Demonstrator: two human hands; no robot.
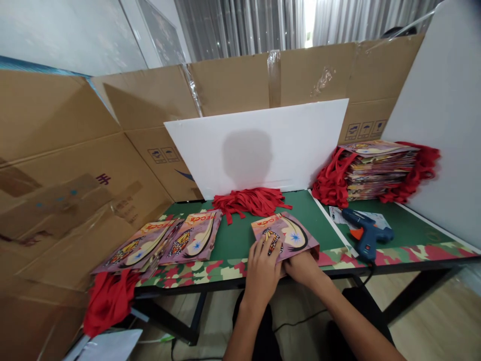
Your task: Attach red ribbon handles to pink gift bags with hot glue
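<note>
A printed paper bag with a butterfly picture lies flat near the table's front edge. My left hand rests flat on its near left part with fingers spread. My right hand is at the bag's near edge, its fingers tucked under or into the bag and hidden. A pile of red ribbon handles lies just behind the bag.
Several similar flat bags lie at the left, with red ribbons hanging off the table edge. A tall stack of bags with red handles stands at the right. A blue glue gun lies right of the bag. Cardboard walls and a white board enclose the green table.
</note>
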